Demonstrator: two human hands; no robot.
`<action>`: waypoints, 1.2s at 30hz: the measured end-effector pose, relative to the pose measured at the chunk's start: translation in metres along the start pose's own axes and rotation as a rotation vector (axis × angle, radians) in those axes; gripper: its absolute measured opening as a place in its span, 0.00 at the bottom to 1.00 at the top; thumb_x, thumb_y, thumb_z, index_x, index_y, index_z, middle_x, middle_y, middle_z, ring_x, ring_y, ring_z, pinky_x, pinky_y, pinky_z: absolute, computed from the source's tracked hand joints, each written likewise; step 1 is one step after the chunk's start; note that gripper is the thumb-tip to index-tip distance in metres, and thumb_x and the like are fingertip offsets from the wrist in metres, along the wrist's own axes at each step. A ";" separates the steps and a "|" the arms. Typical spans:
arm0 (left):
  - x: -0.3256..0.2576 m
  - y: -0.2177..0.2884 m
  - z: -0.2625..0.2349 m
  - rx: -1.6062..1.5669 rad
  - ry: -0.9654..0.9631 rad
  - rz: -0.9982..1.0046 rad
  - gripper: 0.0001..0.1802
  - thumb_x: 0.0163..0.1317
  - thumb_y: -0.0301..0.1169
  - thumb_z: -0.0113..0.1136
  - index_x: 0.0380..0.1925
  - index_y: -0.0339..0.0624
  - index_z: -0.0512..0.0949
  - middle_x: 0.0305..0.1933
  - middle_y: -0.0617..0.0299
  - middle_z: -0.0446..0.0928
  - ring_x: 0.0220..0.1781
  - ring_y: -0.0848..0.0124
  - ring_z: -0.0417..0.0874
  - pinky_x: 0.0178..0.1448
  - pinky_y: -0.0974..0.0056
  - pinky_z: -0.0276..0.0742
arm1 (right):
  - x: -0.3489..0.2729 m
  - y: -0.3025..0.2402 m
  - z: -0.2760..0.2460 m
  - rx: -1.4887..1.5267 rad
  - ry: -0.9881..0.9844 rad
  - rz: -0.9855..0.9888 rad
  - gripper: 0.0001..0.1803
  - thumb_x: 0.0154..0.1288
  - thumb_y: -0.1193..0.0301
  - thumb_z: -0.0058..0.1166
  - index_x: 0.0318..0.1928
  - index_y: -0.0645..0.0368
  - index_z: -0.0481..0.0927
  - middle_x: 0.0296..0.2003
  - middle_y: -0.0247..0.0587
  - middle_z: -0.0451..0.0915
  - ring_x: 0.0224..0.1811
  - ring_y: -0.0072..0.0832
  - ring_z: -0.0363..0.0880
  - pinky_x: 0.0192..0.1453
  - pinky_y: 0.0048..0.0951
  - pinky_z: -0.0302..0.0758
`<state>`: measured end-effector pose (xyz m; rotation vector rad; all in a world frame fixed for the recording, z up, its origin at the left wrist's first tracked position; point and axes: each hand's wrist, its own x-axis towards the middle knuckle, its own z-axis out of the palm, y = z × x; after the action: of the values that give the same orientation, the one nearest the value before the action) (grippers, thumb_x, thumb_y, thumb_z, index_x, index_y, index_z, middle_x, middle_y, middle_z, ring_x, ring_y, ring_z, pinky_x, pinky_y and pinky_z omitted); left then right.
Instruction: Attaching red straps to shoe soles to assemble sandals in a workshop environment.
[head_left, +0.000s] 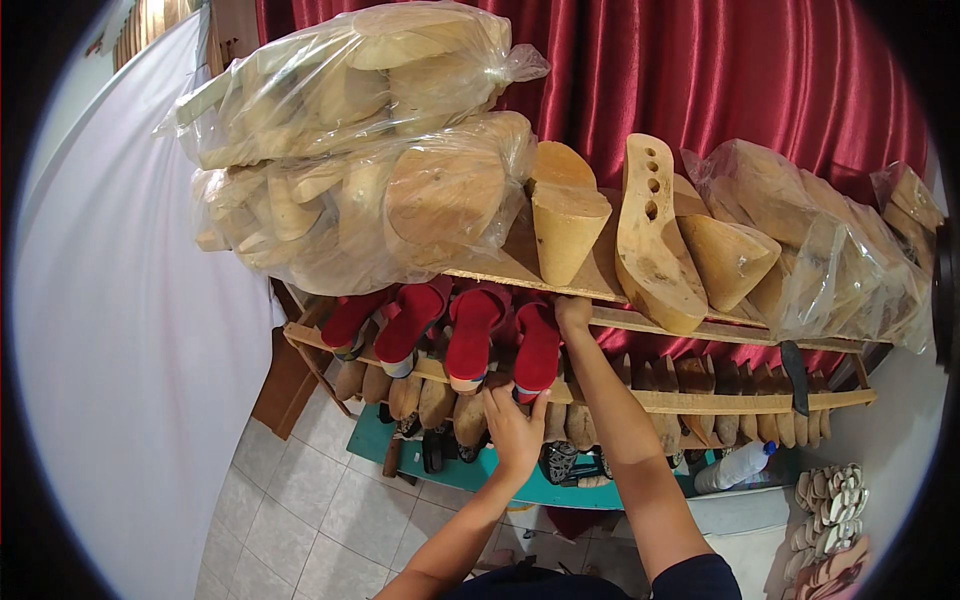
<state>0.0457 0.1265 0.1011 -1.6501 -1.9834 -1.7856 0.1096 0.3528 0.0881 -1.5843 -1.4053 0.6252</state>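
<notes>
Your left hand (515,428) grips the lower end of the rightmost red shoe form (538,350) on the wooden rack (700,402), while your right hand (572,312) closes on its upper end, under the top shelf (600,275).

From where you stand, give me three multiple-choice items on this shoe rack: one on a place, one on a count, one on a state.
1. Where is the right hand?
A. on the floor
B. at the top shelf's front edge
C. on the curtain

2. How many red shoes stand in the row?
A. four
B. one
C. nine

3. How are the wooden blocks at upper left kept?
A. laid loose on the tiles
B. stacked in a box
C. packed in clear bags

Answers: 1 B, its fingers reach the plank's edge. 2 A, four red shoes lean side by side. 3 C, clear plastic wraps them; the left hand touches the rightmost red shoe.
</notes>
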 end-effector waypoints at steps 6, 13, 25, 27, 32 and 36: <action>0.000 0.006 0.004 -0.030 -0.007 0.039 0.26 0.46 0.37 0.62 0.38 0.30 0.64 0.35 0.47 0.63 0.38 0.52 0.68 0.41 0.56 0.64 | 0.005 0.007 -0.006 0.043 0.068 0.027 0.19 0.58 0.62 0.39 0.43 0.59 0.74 0.44 0.49 0.73 0.50 0.42 0.69 0.51 0.34 0.65; 0.000 -0.001 -0.007 0.245 -0.079 0.273 0.22 0.50 0.38 0.58 0.46 0.49 0.68 0.38 0.47 0.62 0.38 0.52 0.68 0.40 0.57 0.66 | -0.010 -0.010 -0.013 0.054 0.145 0.010 0.19 0.43 0.68 0.57 0.39 0.59 0.76 0.37 0.52 0.76 0.43 0.43 0.73 0.46 0.32 0.68; 0.009 0.004 -0.019 0.235 -0.118 0.395 0.25 0.49 0.36 0.58 0.49 0.48 0.68 0.43 0.47 0.64 0.41 0.53 0.69 0.42 0.57 0.67 | -0.014 -0.002 -0.031 0.087 0.010 -0.082 0.17 0.55 0.63 0.48 0.41 0.63 0.75 0.39 0.51 0.76 0.45 0.39 0.73 0.46 0.30 0.67; 0.009 0.002 -0.020 0.209 -0.106 0.377 0.25 0.49 0.36 0.58 0.49 0.44 0.67 0.44 0.47 0.64 0.43 0.52 0.69 0.44 0.57 0.67 | -0.027 -0.012 -0.036 0.276 -0.080 0.035 0.20 0.60 0.63 0.43 0.46 0.65 0.71 0.45 0.48 0.73 0.50 0.34 0.69 0.51 0.27 0.62; 0.007 -0.006 -0.021 0.127 -0.081 0.343 0.27 0.50 0.35 0.57 0.49 0.34 0.65 0.48 0.46 0.64 0.47 0.52 0.69 0.47 0.58 0.67 | -0.081 -0.017 -0.059 0.842 -0.204 0.302 0.22 0.62 0.66 0.37 0.56 0.62 0.61 0.52 0.43 0.66 0.53 0.30 0.64 0.55 0.27 0.59; 0.005 -0.002 -0.017 0.130 -0.090 0.299 0.26 0.53 0.36 0.54 0.50 0.32 0.64 0.48 0.44 0.67 0.48 0.51 0.70 0.49 0.58 0.66 | -0.132 -0.029 -0.079 1.129 -0.091 0.357 0.25 0.62 0.67 0.36 0.59 0.60 0.55 0.58 0.41 0.58 0.58 0.26 0.57 0.59 0.27 0.54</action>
<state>0.0316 0.1177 0.1084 -1.8942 -1.7280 -1.4730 0.1313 0.2019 0.1259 -0.8563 -0.5640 1.3995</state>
